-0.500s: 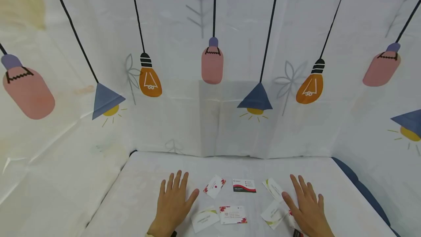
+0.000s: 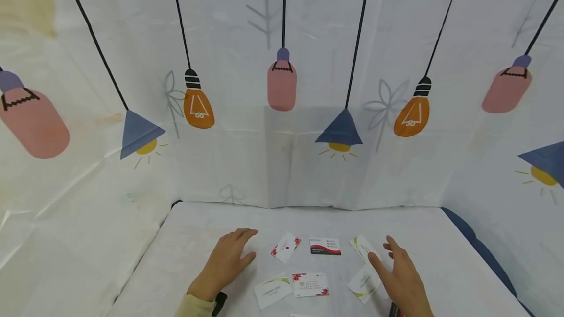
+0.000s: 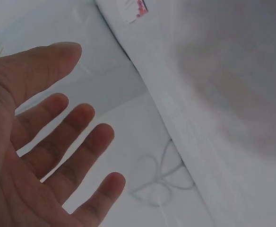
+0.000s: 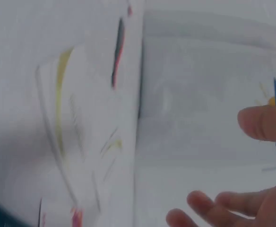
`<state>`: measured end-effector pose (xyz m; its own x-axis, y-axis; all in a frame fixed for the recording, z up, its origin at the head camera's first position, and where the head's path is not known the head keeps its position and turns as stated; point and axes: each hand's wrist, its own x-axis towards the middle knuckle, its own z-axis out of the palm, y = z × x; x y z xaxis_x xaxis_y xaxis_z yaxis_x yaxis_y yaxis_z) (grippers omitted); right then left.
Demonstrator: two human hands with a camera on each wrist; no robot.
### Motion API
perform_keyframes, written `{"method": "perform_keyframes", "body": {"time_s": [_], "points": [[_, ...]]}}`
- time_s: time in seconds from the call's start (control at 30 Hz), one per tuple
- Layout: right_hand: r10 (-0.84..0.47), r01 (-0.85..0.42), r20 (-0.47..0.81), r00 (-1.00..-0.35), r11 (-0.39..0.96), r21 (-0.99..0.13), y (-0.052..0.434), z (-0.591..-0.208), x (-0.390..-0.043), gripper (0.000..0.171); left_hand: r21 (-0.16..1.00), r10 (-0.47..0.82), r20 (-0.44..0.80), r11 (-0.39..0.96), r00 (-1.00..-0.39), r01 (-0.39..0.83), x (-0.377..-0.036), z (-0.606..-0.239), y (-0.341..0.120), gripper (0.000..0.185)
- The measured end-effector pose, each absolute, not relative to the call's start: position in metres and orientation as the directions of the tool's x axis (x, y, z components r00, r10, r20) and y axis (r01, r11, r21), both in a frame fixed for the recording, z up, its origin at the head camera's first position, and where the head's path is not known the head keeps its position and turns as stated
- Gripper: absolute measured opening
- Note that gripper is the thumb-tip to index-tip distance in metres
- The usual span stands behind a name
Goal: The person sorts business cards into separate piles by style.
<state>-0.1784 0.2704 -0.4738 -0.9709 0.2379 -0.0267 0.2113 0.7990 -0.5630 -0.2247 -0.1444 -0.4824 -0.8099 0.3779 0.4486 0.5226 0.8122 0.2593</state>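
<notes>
Several business cards lie scattered on a white-covered table (image 2: pixel 189 253). Between my hands are a floral card (image 2: pixel 286 247), a black and red card (image 2: pixel 325 246), a green-edged card (image 2: pixel 362 247), another floral card (image 2: pixel 310 285) and two pale green ones (image 2: pixel 273 291) (image 2: pixel 364 283). My left hand (image 2: pixel 229 257) hovers left of the cards, fingers relaxed, holding nothing. My right hand (image 2: pixel 396 275) is raised edge-on beside the right-hand cards, also empty. The left wrist view shows my spread fingers (image 3: pixel 67 142) over the cloth. In the blurred right wrist view my fingertips (image 4: pixel 209 208) are near a green-edged card (image 4: pixel 76 123).
A white backdrop printed with hanging lamps (image 2: pixel 282 84) rises behind and around the table. A dark blue edge (image 2: pixel 480 253) shows at the table's right side. Something red and black (image 2: pixel 393 311) peeks out under my right wrist.
Both hands lay flat with spread fingers before. Now they are lifted and tilted, the left one turned and drawn slightly left. The cards have not moved.
</notes>
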Motion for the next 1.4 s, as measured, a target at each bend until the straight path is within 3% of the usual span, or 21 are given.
{"method": "perform_keyframes", "body": {"time_s": [0.4, 0.9, 1.4], "points": [[0.180, 0.045, 0.130, -0.975, 0.733, -0.678, 0.219, -0.476, -0.176, 0.090, 0.327, 0.580, 0.315, 0.677, -0.751, 0.660, -0.271, -0.473, -0.140, 0.049], [0.153, 0.041, 0.075, -0.985, 0.643, -0.765, 0.159, -0.493, -0.192, 0.077, 0.520, 0.661, 0.019, 0.634, -0.750, 0.572, -0.333, -0.474, -0.110, 0.045], [0.066, -0.048, 0.105, -0.992, 0.575, -0.816, 0.151, -0.504, -0.192, 0.068, 0.578, 0.693, -0.100, 0.624, -0.714, 0.526, -0.353, -0.490, -0.070, 0.050]]}}
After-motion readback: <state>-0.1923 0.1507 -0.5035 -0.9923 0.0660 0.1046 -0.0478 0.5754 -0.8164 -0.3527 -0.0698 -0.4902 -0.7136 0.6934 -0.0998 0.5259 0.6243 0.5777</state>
